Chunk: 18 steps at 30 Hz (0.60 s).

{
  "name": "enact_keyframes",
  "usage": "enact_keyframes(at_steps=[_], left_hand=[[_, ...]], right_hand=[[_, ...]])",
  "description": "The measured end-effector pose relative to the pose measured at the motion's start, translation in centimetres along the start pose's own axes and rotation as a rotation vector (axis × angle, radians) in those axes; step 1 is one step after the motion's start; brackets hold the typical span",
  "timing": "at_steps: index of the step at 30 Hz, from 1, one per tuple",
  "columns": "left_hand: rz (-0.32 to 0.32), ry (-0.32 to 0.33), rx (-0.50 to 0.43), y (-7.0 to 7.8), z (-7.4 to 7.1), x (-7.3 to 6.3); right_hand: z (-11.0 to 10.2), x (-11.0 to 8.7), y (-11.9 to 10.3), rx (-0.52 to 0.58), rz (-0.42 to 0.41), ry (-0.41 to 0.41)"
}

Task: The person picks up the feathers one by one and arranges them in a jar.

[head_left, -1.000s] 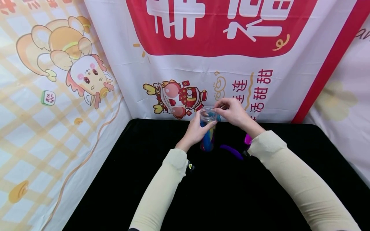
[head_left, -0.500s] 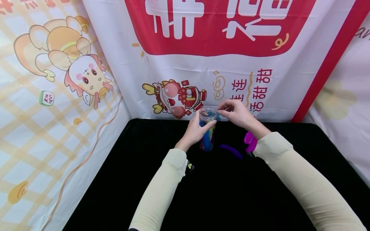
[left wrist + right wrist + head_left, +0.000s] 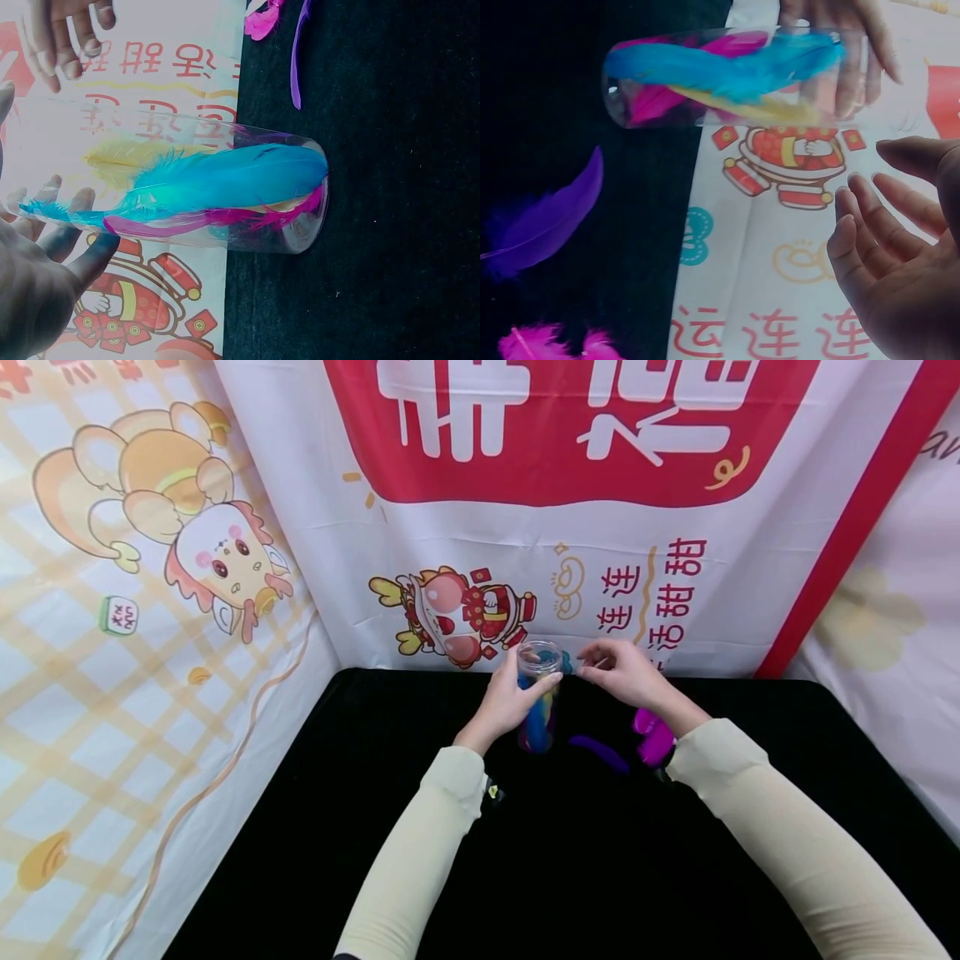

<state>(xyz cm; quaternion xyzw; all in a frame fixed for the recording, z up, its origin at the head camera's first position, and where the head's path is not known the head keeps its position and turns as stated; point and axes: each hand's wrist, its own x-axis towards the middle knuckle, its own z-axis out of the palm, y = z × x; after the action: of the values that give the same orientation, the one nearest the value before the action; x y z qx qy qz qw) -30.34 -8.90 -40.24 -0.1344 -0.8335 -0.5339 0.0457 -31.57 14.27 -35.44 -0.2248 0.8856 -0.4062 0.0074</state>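
Jar (image 3: 539, 667) of feathers (image 3: 225, 180) gripped by left hand (image 3: 510, 696), right hand (image 3: 621, 673) relaxed, holding nothing, red 运连连 lettering (image 3: 772, 335)

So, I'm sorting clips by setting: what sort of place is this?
Perhaps an indoor booth or filming corner: a patterned sheet on one side, a red-and-white banner behind, a black-topped table.

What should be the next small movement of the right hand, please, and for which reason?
Probably lower the right hand to the purple feather on the black tabletop. This hand appears to hold nothing, the left hand grips the clear jar, which already contains a blue feather, and the purple one lies closer to the jar than the pink feathers.
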Motion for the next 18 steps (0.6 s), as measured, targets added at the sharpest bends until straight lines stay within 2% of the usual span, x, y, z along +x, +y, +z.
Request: enact_keyframes(at_steps=[12,18], left_hand=[[-0.001,-0.007,0.008,0.0,-0.1,0.0],[-0.01,-0.011,0.008,0.0,-0.1,0.1]], right_hand=[[0.6,-0.6,2.3,-0.035,0.008,-0.007],[1.1,-0.9,3.4,-0.065,0.021,-0.037]])
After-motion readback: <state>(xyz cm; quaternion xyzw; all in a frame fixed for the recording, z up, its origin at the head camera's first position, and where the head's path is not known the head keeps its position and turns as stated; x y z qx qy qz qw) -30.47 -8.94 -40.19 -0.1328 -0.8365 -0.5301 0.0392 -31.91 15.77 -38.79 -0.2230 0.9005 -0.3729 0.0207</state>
